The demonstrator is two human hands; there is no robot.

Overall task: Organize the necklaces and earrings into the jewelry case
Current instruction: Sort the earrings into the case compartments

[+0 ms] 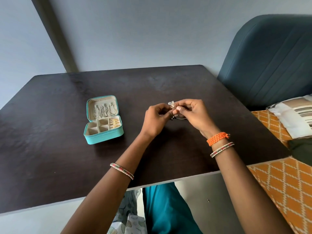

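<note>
A teal jewelry case (104, 138) lies open on the dark table (50, 132), left of my hands. Several silver chains (103, 111) hang in its lid, and gold earrings (115, 123) sit in its right compartment. The other compartments look empty. Over the middle of the table, my left hand (156, 121) and my right hand (194, 115) both pinch a small rose-gold and silver jewelry piece (172, 105). A thin chain (177, 116) dangles from it between my palms; most of it is hidden by my fingers.
A dark blue padded headboard (270, 61) rises at the right, above a bed with an orange patterned cover (283, 179) and striped pillows (297, 114). The grey wall runs behind the table. The table's near edge (152, 184) crosses over my lap.
</note>
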